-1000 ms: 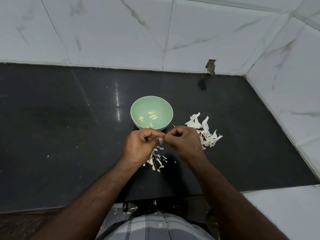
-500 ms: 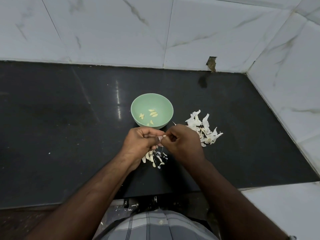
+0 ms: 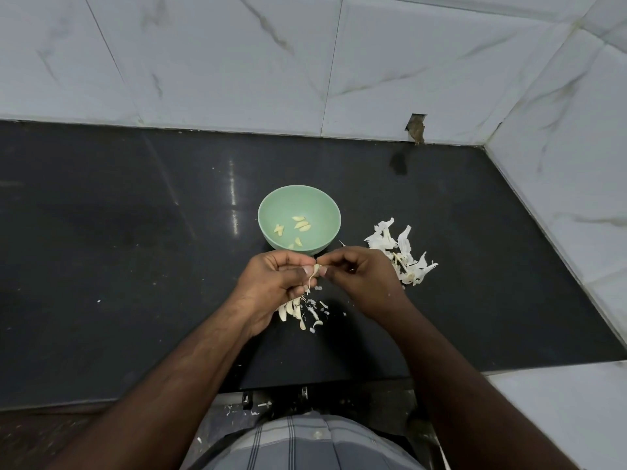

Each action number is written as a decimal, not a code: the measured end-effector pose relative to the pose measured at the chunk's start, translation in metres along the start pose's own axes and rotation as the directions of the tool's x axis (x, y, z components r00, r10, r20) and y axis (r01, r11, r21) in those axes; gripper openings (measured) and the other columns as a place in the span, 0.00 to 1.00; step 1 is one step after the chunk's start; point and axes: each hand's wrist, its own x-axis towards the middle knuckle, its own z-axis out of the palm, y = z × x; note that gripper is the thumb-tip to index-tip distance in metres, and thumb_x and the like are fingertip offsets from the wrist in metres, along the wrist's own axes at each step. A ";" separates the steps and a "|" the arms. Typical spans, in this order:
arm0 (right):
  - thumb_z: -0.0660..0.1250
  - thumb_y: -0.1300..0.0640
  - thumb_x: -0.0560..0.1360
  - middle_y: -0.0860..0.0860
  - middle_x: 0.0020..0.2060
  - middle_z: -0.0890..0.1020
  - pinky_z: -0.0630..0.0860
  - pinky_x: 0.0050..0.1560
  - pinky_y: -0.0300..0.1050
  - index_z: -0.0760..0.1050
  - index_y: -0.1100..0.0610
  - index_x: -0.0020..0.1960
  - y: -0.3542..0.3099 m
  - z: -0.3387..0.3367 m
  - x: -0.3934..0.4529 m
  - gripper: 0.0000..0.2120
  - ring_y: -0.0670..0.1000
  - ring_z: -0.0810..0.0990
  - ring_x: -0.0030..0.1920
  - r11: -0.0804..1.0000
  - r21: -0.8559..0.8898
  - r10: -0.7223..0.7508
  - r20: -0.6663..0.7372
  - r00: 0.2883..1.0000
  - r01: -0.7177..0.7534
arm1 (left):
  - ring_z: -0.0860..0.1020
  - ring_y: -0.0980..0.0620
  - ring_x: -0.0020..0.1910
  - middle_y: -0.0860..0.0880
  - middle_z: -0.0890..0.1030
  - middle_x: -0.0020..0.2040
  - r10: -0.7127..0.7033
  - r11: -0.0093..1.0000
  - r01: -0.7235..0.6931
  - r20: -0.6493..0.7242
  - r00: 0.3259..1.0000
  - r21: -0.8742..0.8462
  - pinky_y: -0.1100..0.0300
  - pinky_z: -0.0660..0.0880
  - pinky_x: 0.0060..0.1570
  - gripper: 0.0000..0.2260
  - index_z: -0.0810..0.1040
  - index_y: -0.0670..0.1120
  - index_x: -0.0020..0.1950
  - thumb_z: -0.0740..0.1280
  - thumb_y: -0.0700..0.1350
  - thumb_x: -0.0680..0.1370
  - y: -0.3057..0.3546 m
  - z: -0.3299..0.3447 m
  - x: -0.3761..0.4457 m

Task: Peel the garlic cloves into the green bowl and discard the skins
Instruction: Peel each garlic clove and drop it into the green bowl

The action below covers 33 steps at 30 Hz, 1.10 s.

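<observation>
At the frame's centre we pinch one garlic clove (image 3: 316,269) between our left hand (image 3: 276,283) and right hand (image 3: 361,278), fingertips curled onto it from both sides. Its long axis looks roughly vertical in the picture, a strip of skin trailing toward the bottom; which end is the tip we cannot tell. Just above sits the green bowl (image 3: 268,212) with peeled cloves (image 3: 301,224). Loose skins (image 3: 403,247) lie right of it on the black countertop (image 3: 135,266); more scraps (image 3: 302,312) lie below our hands.

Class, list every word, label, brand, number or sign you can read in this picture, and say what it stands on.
None: no readable text on the green bowl, the black counter, the wall tiles or the checked cloth.
</observation>
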 end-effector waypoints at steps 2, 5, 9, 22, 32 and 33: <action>0.75 0.66 0.72 0.45 0.35 0.85 0.75 0.40 0.33 0.84 0.55 0.46 0.001 0.001 0.001 0.07 0.40 0.81 0.35 0.999 0.032 0.013 -0.039 0.999 -0.012 | 0.83 0.54 0.37 0.44 0.85 0.40 -0.004 1.000 0.004 0.019 1.000 0.007 0.66 0.78 0.36 0.06 0.82 0.38 0.52 0.72 0.33 0.75 0.000 0.000 -0.001; 0.75 0.67 0.71 0.49 0.37 0.85 0.76 0.42 0.34 0.83 0.56 0.46 0.002 0.003 0.002 0.08 0.42 0.81 0.37 0.998 0.068 0.024 -0.057 0.998 -0.020 | 0.83 0.54 0.36 0.44 0.84 0.40 0.023 0.998 -0.024 0.023 0.999 0.060 0.66 0.77 0.37 0.09 0.83 0.38 0.51 0.74 0.31 0.73 -0.001 0.000 -0.001; 0.73 0.70 0.72 0.50 0.37 0.84 0.76 0.42 0.33 0.83 0.59 0.47 0.000 0.001 0.001 0.08 0.41 0.81 0.37 0.996 0.086 0.019 -0.043 0.999 -0.015 | 0.84 0.52 0.36 0.42 0.85 0.40 0.020 0.997 -0.020 0.001 1.000 0.079 0.66 0.78 0.35 0.07 0.83 0.38 0.51 0.72 0.31 0.75 0.000 0.001 -0.002; 0.69 0.65 0.75 0.45 0.48 0.84 0.75 0.53 0.38 0.85 0.52 0.53 0.014 -0.025 0.005 0.12 0.41 0.80 0.49 0.932 -0.358 -0.005 -0.166 0.986 -0.056 | 0.83 0.52 0.39 0.40 0.85 0.43 0.055 0.994 -0.053 -0.015 0.998 0.097 0.66 0.77 0.37 0.07 0.84 0.39 0.52 0.72 0.32 0.75 -0.004 0.002 0.002; 0.74 0.69 0.71 0.51 0.36 0.84 0.78 0.40 0.39 0.83 0.56 0.44 -0.002 -0.005 0.002 0.09 0.45 0.80 0.35 0.991 0.115 0.063 0.056 0.996 -0.069 | 0.82 0.51 0.36 0.41 0.84 0.37 0.169 0.960 -0.174 0.038 0.985 0.218 0.63 0.79 0.39 0.05 0.85 0.41 0.47 0.74 0.32 0.74 -0.001 -0.002 0.000; 0.74 0.71 0.71 0.53 0.35 0.84 0.78 0.38 0.39 0.83 0.58 0.44 -0.003 -0.006 0.001 0.09 0.46 0.81 0.34 0.980 0.177 0.082 0.081 0.993 -0.095 | 0.82 0.52 0.36 0.42 0.84 0.37 0.182 0.956 -0.187 0.041 0.982 0.227 0.63 0.79 0.40 0.06 0.85 0.41 0.46 0.73 0.32 0.74 0.000 -0.002 -0.001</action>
